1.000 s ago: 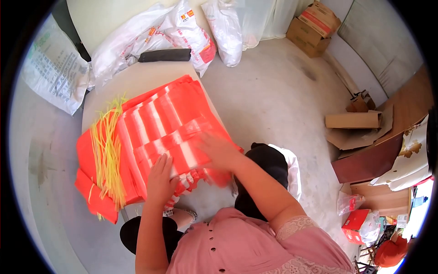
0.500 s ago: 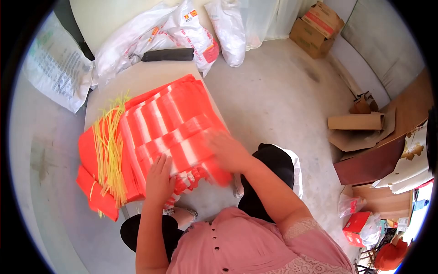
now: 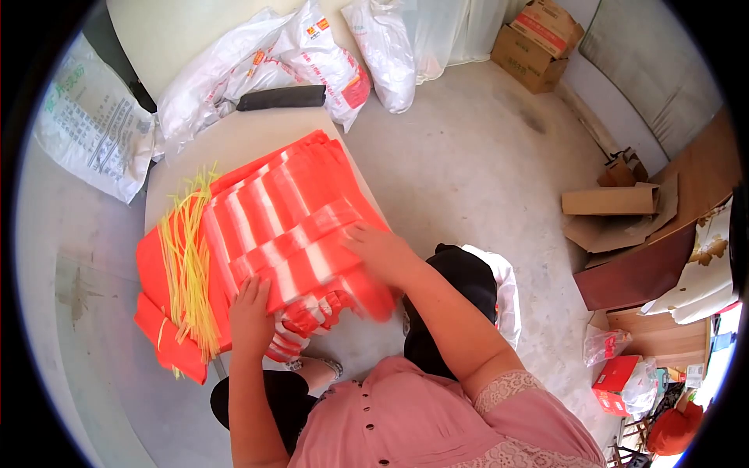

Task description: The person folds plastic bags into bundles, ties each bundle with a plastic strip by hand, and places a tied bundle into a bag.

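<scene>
A stack of red-and-white striped plastic bags (image 3: 277, 203) lies on the table before me, its crumpled near edge (image 3: 308, 320) hanging over the table's front. My left hand (image 3: 251, 310) rests on the stack's near left part, fingers stretched out. On the right side, my right hand (image 3: 380, 251) lies over the top layer with its fingers extended and slightly blurred. A bunch of thin yellow ties (image 3: 187, 273) is draped across the red plastic left of the stripes. Beneath them, a folded red bundle (image 3: 168, 343) sticks out at the table's left corner.
A black roll (image 3: 281, 97) lies at the table's far end, near printed white sacks (image 3: 320, 62). Another sack (image 3: 97, 125) stands at left. Cardboard boxes (image 3: 530, 58) are stacked at the back right; an opened carton (image 3: 616, 214) is at right. My knees flank the table's near end.
My left hand has shifted a little left and down along the stack. My right hand has moved slightly left over the top layer. The near hanging edge shows more.
</scene>
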A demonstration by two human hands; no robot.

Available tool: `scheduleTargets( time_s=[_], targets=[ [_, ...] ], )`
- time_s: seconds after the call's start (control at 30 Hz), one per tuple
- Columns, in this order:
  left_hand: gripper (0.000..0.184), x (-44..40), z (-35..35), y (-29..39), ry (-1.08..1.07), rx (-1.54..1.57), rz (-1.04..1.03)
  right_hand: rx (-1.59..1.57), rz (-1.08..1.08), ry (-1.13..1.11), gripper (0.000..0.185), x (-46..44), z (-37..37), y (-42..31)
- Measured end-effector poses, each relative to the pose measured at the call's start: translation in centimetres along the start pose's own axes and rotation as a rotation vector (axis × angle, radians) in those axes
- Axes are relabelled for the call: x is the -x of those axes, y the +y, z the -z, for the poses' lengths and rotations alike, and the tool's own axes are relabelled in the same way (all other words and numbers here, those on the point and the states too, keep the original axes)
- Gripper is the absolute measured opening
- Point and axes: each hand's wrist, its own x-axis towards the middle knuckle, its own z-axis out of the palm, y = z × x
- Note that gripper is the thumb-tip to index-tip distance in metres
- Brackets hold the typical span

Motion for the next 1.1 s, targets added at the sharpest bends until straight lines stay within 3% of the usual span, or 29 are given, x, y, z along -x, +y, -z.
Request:
scheduleTargets(
  time_s=[0.1, 0.13, 0.2, 0.3, 0.37, 0.4, 0.5, 0.67, 0.77, 0.8, 0.9, 1.0, 1.1],
  targets=[
    [0.048, 0.1, 1.8, -0.7, -0.010, -0.023, -0.006, -0.002, -0.149, -0.106, 0.035, -0.6, 2.0, -0.7],
    [0.044, 0.2, 2.6, -0.9, -0.015, -0.029, -0.013, -0.073, -0.170, -0.042, 0.032, -0.5, 2.5, -0.8],
    [0.038, 0.5, 4.9, -0.6, -0.071, 0.200, 0.187, -0.220, -0.208, 0.080, 0.026, 0.1, 3.5, -1.0],
    [0.032, 0.4, 5.0, -1.8, -0.022, 0.449, 0.350, -0.530, -0.473, 0.076, 0.036, -0.3, 4.9, -1.6],
    [0.030, 0.1, 4.8, -1.8, 0.047, 0.615, 0.430, -0.514, -0.488, 0.213, 0.045, -0.9, 4.4, -1.8],
    [0.032, -0.5, 4.7, -1.8, 0.074, 0.603, 0.439, -0.505, -0.496, 0.285, 0.049, -1.3, 4.2, -2.0],
    [0.036, -1.7, 3.0, -2.3, 0.144, 0.499, 0.441, -0.775, -0.612, 0.220, 0.058, -2.6, 4.4, -2.5],
    [0.049, -2.8, 0.7, -1.0, 0.267, -0.086, 0.226, -0.484, -0.415, 0.354, 0.052, -3.5, -2.4, 1.4],
    [0.057, -3.1, -0.1, 1.1, 0.159, -0.068, -0.089, -0.515, -0.450, 0.295, 0.047, -3.7, -2.7, 1.5],
    [0.058, -3.1, -0.3, 1.8, 0.133, -0.034, -0.094, -0.541, -0.485, 0.254, 0.046, -3.7, -2.3, 1.2],
    [0.062, -3.3, -0.7, 3.4, 0.059, 0.065, -0.114, -0.036, -0.285, 0.246, 0.041, -3.6, -0.9, -0.1],
    [0.062, -3.2, -0.8, 3.3, -0.009, 0.050, -0.086, 0.196, 0.033, 0.115, 0.047, -3.7, -0.5, -1.7],
    [0.057, -3.2, -1.3, 2.7, 0.040, -0.013, -0.134, -0.018, 0.051, 0.118, 0.052, -2.2, -0.8, -2.2]
  ],
)
